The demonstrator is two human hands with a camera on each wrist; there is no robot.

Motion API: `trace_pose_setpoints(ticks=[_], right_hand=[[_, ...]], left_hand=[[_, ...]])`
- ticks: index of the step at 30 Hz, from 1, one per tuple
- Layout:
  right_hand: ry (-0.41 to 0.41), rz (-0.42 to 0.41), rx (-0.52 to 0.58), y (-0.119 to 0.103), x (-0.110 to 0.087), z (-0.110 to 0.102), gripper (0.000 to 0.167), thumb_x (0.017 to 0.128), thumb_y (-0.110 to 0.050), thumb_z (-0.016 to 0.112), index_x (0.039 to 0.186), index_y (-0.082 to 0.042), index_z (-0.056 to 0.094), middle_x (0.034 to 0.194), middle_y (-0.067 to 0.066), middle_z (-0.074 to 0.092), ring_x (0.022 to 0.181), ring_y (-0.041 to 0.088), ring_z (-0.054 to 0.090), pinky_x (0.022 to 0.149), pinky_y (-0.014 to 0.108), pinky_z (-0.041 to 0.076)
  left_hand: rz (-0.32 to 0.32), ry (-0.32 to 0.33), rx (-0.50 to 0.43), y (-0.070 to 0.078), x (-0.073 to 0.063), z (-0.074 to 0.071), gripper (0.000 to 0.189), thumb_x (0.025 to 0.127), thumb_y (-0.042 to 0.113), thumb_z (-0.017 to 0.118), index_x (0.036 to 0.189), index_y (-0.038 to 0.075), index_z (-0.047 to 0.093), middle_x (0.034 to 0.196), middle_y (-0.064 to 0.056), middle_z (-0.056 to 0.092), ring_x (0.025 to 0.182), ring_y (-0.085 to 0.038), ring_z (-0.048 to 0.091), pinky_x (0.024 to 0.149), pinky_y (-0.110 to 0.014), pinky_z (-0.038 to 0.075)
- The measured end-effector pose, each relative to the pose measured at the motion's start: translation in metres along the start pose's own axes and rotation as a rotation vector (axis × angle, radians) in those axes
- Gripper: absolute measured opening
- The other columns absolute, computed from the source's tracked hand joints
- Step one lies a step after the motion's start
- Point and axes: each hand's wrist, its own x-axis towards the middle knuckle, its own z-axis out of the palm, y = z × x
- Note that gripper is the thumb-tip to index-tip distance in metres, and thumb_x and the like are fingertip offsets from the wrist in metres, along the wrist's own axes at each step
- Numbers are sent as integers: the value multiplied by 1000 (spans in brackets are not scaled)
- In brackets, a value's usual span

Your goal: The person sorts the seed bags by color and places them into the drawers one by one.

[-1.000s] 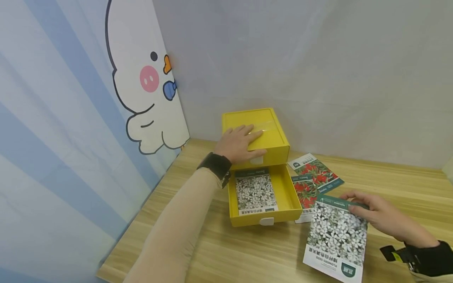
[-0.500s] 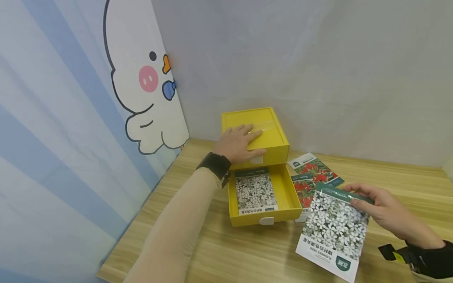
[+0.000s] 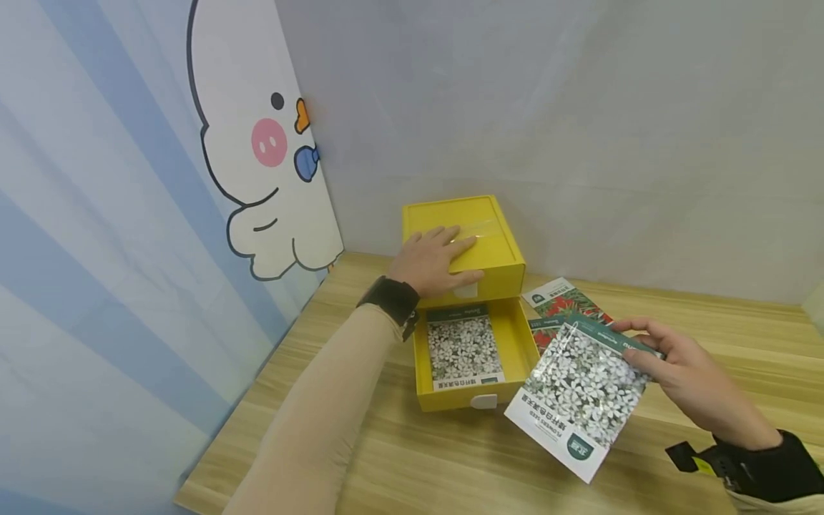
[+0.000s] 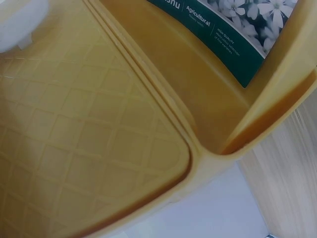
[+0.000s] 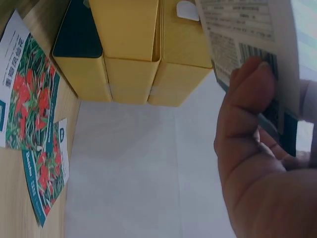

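With my right hand (image 3: pixel 689 379), at the right of the head view, I am pinching a white-flower packet (image 3: pixel 582 386) by the right end of its green band, thumb on the front, fingers behind. It is hanging tilted, its free end pointing toward the lower middle of the frame, and it is hiding the near right corner of the open drawer (image 3: pixel 444 402); whether it is touching the drawer, I am not able to tell. My left hand (image 3: pixel 433 265) is lying with fingers apart on the yellow box (image 3: pixel 505 282), clamping nothing.

Since I am pinching just one corner, the sheet could be twisting or slipping in my fingers if its free end is catching on the drawer wall. A second white-flower packet (image 3: pixel 465 348) is lying flat at the drawer's left, so a low edge could be scraping or creasing it. The red-flower packets (image 3: pixel 560 304) are sitting partly behind mine, right of centre, and a low sweep could be dragging them across the table (image 3: pixel 399 465). With the drawer standing out, leaning too hard on the box's near edge could be tipping it forward.
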Motion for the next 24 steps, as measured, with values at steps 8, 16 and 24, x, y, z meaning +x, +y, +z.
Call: trace_pose_setpoints(ticks=[8,16,24], right_hand=[[15,-26,33,-4,9,12,39,111,-7,46,146,9,40,113,-10,68,95,6,71,78,22,61],[-76,4,103,-8,19,22,53,109,-8,53,154,11,33,124,-10,63,100,5,69,81,23,61],[1,64,100,-11,31,33,56,107,-11,58,153,11,32,118,-4,61,97,3,65,81,22,60]], left_hand=[[-2,-7,2,-1,2,0,78,100,73,45,166,34,29,175,-3,24,162,-29,25,132,-55,20],[-9,-21,6,-3,5,2,79,100,75,44,166,36,27,176,-2,22,162,-29,23,133,-55,18],[9,3,5,-2,1,1,78,100,73,45,166,34,30,175,-4,25,161,-30,26,132,-55,21]])
